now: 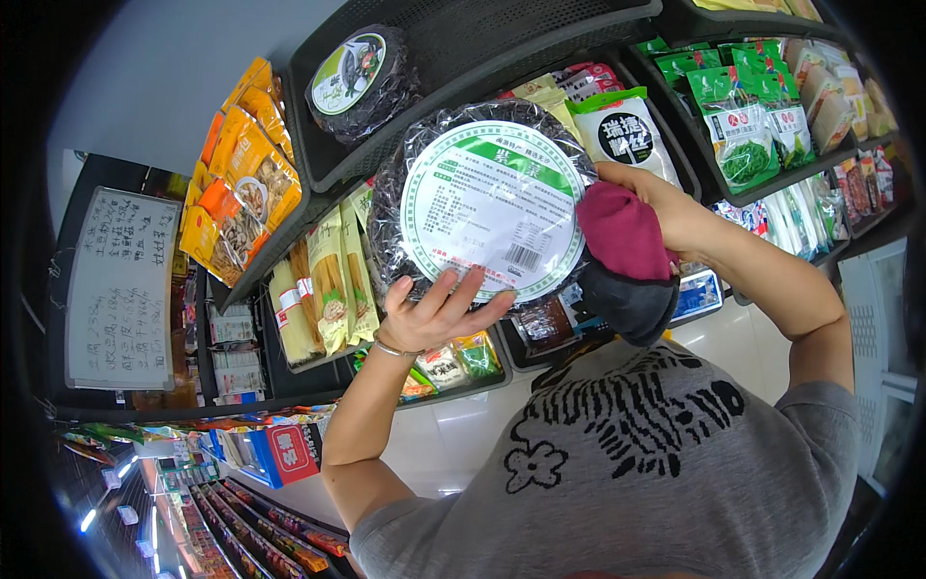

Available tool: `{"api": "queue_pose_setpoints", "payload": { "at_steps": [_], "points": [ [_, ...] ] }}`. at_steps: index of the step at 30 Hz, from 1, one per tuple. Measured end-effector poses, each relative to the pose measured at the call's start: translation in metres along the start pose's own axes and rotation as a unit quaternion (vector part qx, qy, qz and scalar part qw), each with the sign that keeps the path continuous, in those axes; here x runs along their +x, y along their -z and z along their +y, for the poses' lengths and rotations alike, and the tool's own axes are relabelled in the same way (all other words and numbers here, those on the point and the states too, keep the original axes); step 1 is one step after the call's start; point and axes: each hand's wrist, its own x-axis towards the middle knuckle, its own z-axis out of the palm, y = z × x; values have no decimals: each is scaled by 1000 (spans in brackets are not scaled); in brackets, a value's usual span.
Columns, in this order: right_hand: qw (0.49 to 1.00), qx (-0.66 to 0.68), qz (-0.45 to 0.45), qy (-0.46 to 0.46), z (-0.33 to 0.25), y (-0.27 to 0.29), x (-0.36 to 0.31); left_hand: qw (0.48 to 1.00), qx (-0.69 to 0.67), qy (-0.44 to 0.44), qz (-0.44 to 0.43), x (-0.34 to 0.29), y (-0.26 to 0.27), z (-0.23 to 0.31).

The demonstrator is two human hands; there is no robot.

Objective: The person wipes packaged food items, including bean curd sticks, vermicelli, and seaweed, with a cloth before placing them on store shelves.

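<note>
A large round pack of dried seaweed [492, 207], wrapped in clear film with a white and green label, is tilted up in front of me. My left hand [434, 314] grips its lower edge, fingers lying over the label. At its right side, my right hand [651, 198] is closed round a bunched maroon and black cloth [625, 232], its fingertips against the pack's edge. The cloth covers part of that hand. Another round seaweed pack [362, 82] lies in the black shelf tray beyond.
Black shelf trays [463, 68] surround the pack. Orange bags of dried food [246, 174] stand at left, bundled noodles [328, 275] below them. A white noodle bag [622, 135] and green bags [743, 121] are at right. A handwritten whiteboard [121, 289] hangs far left.
</note>
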Motion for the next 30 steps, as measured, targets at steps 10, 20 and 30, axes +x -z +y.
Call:
{"api": "queue_pose_setpoints", "payload": {
  "at_steps": [10,20,30],
  "points": [
    [1000,1,17,7,-2,-4,-7,1000,4,14,1,6,4,3],
    [1000,21,21,5,-2,-7,-12,1000,8,3,5,5,5,5],
    [965,218,138,46,11,13,-11,997,-48,30,58,3,5,-11]
  ]
}}
